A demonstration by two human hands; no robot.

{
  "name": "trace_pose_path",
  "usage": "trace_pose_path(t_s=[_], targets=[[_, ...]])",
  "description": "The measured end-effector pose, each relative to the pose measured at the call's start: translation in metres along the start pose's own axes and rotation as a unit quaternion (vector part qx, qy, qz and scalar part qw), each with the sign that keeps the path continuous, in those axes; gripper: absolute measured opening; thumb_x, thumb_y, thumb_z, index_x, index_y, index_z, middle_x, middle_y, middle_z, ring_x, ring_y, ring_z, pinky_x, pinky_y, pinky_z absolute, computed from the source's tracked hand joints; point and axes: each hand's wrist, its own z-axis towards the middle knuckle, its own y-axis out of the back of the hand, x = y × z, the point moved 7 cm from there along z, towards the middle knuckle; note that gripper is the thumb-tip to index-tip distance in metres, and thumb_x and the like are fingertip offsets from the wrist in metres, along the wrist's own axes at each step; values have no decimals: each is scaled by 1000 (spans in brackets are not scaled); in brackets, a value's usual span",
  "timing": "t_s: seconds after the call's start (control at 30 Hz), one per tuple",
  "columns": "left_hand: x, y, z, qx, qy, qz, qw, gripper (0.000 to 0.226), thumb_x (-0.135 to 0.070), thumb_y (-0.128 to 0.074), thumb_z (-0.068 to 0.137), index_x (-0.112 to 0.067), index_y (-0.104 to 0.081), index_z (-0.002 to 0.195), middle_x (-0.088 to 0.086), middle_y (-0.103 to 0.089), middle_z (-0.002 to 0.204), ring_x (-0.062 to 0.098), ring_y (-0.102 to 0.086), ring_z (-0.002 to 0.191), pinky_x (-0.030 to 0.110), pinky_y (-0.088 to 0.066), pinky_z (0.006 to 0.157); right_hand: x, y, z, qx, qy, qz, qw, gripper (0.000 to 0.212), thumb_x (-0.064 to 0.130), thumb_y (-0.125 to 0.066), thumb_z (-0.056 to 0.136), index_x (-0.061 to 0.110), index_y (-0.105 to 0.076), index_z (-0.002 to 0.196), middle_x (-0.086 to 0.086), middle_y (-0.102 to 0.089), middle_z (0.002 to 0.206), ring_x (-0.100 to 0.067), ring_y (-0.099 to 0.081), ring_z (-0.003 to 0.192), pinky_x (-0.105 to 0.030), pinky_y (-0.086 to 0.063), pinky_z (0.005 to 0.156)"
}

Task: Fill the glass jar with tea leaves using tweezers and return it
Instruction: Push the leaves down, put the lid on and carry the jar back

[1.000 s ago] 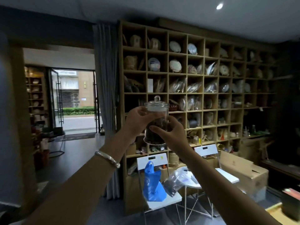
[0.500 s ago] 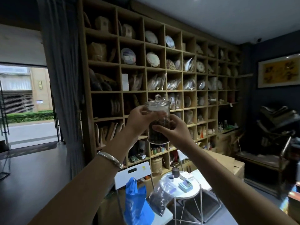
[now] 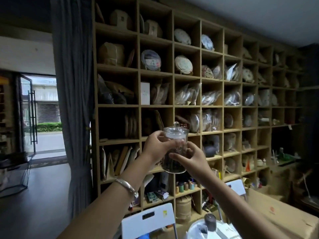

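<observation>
A lidded glass jar (image 3: 175,149), dark tea leaves filling its lower half, is held up at arm's length in front of the wooden shelf wall (image 3: 187,106). My left hand (image 3: 156,148) grips its upper left side, fingers curled near the lid. My right hand (image 3: 191,158) grips its lower right side, thumb across the front. The jar stands upright, level with the shelf row just above mid-height. No tweezers are in view.
Shelf cubbies hold wrapped tea cakes, bags and small tins. Below stand a white folding chair (image 3: 150,219), a small round white table (image 3: 207,230) with a dark cup, and cardboard boxes (image 3: 279,214) at right. A grey curtain (image 3: 72,100) and an open doorway are at left.
The view has closed in on the shelves and turned slightly left. Both hands keep gripping the jar, which is now nearer the cubbies.
</observation>
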Motion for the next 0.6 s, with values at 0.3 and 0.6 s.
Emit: trace_pose_path(t_s=[0.3, 0.6], targets=[[99, -9, 169, -6, -11, 29, 999, 72, -51, -88, 51, -23, -64, 113, -5, -70, 104, 13, -65, 99, 35, -56, 83, -131, -3, 149, -5, -9, -28, 1000, 66, 51, -84, 57, 33, -47, 110, 4, -64, 108, -6, -65, 97, -29, -58, 78], [161, 14, 333, -70, 20, 2, 997, 81, -57, -86, 41, -22, -64, 111, 1, -72, 106, 19, -70, 96, 43, -59, 82, -214, -23, 314, 21, -9, -14, 1000, 53, 41, -85, 60, 29, -53, 100, 8, -66, 93, 8, -64, 80, -10, -50, 57]])
